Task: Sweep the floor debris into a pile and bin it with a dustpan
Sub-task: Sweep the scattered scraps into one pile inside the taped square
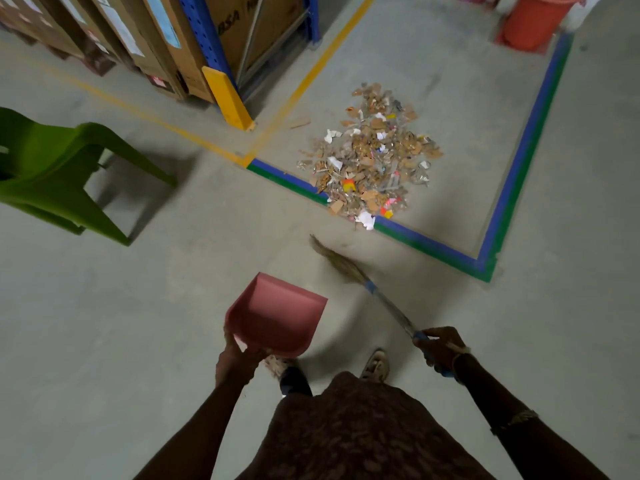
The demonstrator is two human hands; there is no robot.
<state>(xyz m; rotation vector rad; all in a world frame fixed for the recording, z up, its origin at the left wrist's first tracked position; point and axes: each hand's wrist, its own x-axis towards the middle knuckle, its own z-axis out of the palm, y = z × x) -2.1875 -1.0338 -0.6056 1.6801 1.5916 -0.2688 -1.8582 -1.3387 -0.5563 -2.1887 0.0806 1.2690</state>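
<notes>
Concrete warehouse floor [104,341], debris pile [372,157] on it, left hand [235,362] gripping pink dustpan [277,317] short of pile, right hand [440,348] clutching broom [369,284], green chair [52,174] left of pile.

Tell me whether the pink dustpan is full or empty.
Empty. The dustpan, gripped by the left hand, shows only its bare pink inside, and the debris pile lies on the floor ahead of it.

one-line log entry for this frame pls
stage: pile formed, not yet scooped | left hand: holds pink dustpan | right hand: grips broom | debris pile: ahead, overlapping blue-green tape
</notes>
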